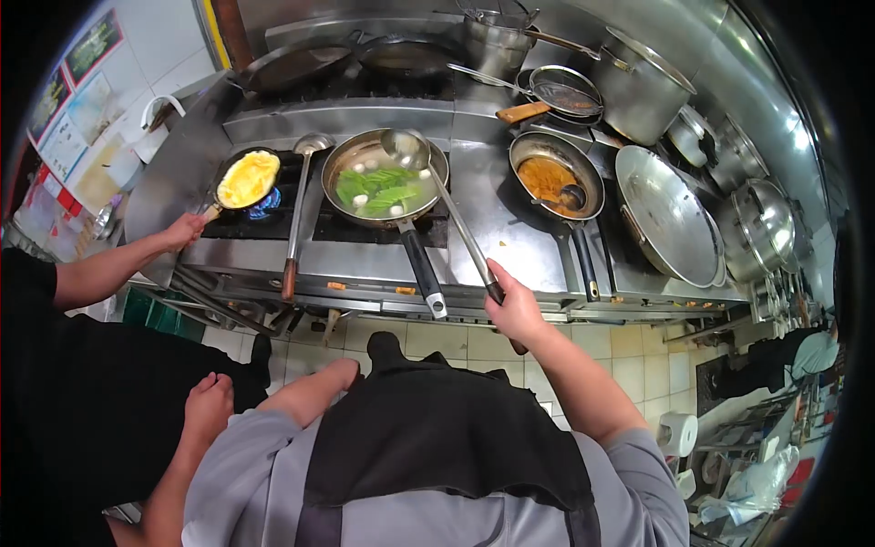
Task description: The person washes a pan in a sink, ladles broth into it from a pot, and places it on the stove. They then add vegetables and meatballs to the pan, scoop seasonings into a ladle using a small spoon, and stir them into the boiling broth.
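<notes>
My right hand (512, 305) is wrapped round the dark grip of a long metal ladle (463, 228). The ladle's bowl is over the far right part of a frying pan (339, 211). Leafy greens (387, 187) and several white round pieces lie in pale liquid in that pan. Its black handle (422, 264) points toward me, left of my right hand. Beside my apron hangs my left hand (344, 372), away from the stove; its fingers are mostly hidden.
At left, a co-worker's hand (185, 230) holds a small pan with yellow egg (248, 180) over a blue flame. Another ladle (296, 214) lies between the pans. Right are a pan of orange-brown sauce (547, 178) and a wok (665, 210). Pots (643, 87) stand behind.
</notes>
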Motion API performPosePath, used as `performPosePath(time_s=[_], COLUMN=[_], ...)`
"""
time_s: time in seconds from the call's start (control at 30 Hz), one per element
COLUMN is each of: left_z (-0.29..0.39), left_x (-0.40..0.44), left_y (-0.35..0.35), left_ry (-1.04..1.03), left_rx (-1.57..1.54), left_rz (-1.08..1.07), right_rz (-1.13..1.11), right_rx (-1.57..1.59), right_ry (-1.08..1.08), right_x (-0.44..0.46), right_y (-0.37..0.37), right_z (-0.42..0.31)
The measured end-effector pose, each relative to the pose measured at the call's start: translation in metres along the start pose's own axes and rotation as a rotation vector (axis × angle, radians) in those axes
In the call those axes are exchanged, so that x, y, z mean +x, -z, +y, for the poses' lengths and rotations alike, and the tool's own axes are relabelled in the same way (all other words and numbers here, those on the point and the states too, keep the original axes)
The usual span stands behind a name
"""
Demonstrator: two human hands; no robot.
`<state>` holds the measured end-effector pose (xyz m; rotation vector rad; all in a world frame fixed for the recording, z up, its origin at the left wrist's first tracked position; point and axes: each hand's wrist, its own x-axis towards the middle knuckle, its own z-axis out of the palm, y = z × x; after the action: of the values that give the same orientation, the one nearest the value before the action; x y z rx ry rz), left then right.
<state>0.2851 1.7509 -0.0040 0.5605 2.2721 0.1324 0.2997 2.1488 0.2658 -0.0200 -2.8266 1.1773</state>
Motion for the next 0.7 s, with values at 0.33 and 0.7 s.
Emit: performPosePath(time_s=[0.33,0.7], left_z=[0.047,0.106], left_x=[-0.025,-0.01], left_y=[0.003,-0.009], left_ry=[0.059,0.144], left_rx=[-0.074,-0.106], left_rz=[-0.064,-0.02], right_rz=[-0.042,-0.595], right_rx=[-0.368,0.888], right_ry=[0.077,-0.398], right_x=[0.024,0.072], right_y=[0.026,0.097], right_z=[-0.007,-0.086])
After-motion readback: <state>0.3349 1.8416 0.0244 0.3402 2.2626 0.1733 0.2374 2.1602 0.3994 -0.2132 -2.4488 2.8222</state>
